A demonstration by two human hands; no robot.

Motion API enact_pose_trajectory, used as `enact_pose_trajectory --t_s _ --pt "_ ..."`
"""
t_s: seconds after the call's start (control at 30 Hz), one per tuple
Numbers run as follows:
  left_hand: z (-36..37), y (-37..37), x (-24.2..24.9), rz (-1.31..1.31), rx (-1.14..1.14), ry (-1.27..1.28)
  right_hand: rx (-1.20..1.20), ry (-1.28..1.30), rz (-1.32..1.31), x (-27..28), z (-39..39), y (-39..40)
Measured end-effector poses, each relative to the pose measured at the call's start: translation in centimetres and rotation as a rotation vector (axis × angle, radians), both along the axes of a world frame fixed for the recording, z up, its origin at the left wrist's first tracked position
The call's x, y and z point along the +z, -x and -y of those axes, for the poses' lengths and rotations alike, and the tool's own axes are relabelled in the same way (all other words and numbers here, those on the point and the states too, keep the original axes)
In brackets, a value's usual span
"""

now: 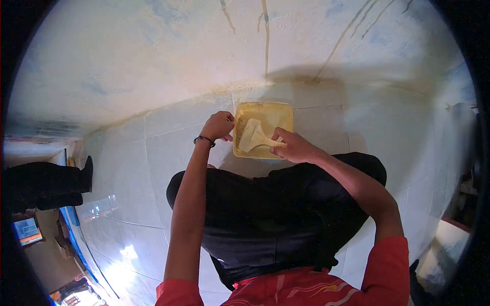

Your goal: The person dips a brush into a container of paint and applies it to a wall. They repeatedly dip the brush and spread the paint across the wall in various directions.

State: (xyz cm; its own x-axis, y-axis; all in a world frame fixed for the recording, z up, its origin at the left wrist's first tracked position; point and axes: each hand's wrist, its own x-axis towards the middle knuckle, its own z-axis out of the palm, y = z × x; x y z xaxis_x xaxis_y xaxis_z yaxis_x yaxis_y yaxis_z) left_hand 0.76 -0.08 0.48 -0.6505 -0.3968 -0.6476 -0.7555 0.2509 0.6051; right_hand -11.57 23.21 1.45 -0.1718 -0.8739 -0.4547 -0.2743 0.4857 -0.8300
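A yellow rectangular plastic tray stands on the tiled floor between my knees and the wall. My left hand, with a dark bracelet at the wrist, grips the tray's left rim, its fingertips partly hidden by the tray's edge. A wide, pale flat paintbrush lies tilted inside the tray, bristle end to the left. My right hand is closed around its handle at the tray's right front side. Pale, wet-looking liquid covers part of the tray's bottom.
Ahead rises a pale wall with brown drip streaks and bluish patches. Light grey tiles cover the floor. My legs in black trousers are folded close behind the tray. Dark cloth-like shapes show at the far left.
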Motion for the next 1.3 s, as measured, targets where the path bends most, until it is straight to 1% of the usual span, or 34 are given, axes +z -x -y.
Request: enact_pose_trajectory --t_s 0.1,0.17,0.37,0.5,0.57,0.6,0.67,0.7,0.77,0.8,0.87,0.9,0.97,1.0,1.07,1.1,1.17,1.23,1.27,1.3 --pt "0.0 0.0 0.0 0.004 0.015 0.000 0.018 0.009 0.011 0.9 0.1 0.1" --pt "0.0 0.0 0.2 0.007 0.013 -0.001 0.051 -0.050 0.024 1.7 0.2 0.2" --pt "0.1 -0.1 -0.1 -0.017 0.004 0.003 0.090 -0.030 0.053 1.2 0.0 0.4" --pt "0.1 -0.2 -0.2 -0.013 0.011 -0.008 0.088 -0.016 0.026 1.5 0.0 0.7" --pt "0.1 -0.2 -0.4 -0.030 0.019 -0.002 0.199 0.153 -0.186 1.0 0.1 1.6" --pt "0.0 -0.2 -0.1 -0.041 0.022 0.005 0.202 0.158 -0.198 2.0 0.3 2.0" --pt "-0.2 -0.1 0.7 0.023 -0.078 0.094 0.178 0.001 -0.308 4.7 0.5 2.7" --pt "-0.1 -0.2 0.8 0.003 -0.075 0.106 0.178 0.010 -0.329 5.4 0.4 3.2" --pt "-0.1 -0.2 0.6 0.037 -0.256 0.323 0.050 0.197 -0.275 6.9 -0.5 4.4" --pt "-0.1 -0.1 0.7 0.014 -0.253 0.334 0.051 0.203 -0.299 7.4 -0.6 4.8" --pt "-0.3 -0.2 0.8 0.058 -0.318 0.456 -0.207 -0.001 -0.042 7.7 -0.6 5.5" --pt "-0.3 -0.6 0.2 -0.016 -0.382 0.597 -0.207 0.022 -0.079 7.2 -0.5 5.7" --pt "-0.7 -0.7 0.8 0.006 -0.407 0.667 -0.588 0.135 0.482 3.4 -0.4 4.8" --pt "-1.1 -0.8 1.6 -0.006 -0.405 0.682 -0.587 0.151 0.471 2.9 -0.2 4.4" --pt "-2.5 -1.3 4.3 0.013 -0.471 0.709 -0.913 0.088 0.821 2.1 0.3 4.0" --pt "-3.1 -1.8 5.5 0.002 -0.471 0.721 -0.912 0.103 0.814 1.3 0.1 4.5" --pt "-4.5 -3.4 7.8 -0.247 -0.419 0.628 -0.864 0.103 0.892 -0.2 -0.4 5.5" --pt "-5.9 -4.9 9.1 -0.392 -0.347 0.565 -0.890 0.091 0.834 -0.5 -0.2 5.6" --pt "-6.4 -5.5 9.4 -0.366 -0.335 0.504 -0.912 0.067 0.781 -0.5 0.0 5.8" --pt "-6.6 -5.8 9.2 -0.376 -0.337 0.504 -0.914 0.072 0.773 -0.4 0.2 6.0"
